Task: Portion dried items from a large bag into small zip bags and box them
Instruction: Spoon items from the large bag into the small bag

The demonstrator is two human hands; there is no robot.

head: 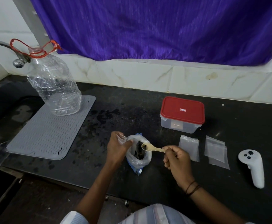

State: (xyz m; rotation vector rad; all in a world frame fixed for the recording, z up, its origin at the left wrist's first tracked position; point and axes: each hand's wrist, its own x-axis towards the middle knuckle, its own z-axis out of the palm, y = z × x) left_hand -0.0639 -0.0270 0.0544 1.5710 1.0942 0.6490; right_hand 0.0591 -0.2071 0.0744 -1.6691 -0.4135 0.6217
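Right hand pinches the spoon over the big bag; left hand pinches a small bag beside it. A tilt could spill bits.

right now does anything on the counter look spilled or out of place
Yes: dark wet-looking splotches spread over the black counter between the grey mat and the red-lidded box. A white handheld controller also lies beside the small zip bags.

Things on the bench
A clear bottle stands on a grey mat. A white controller lies far right. A purple curtain hangs behind.
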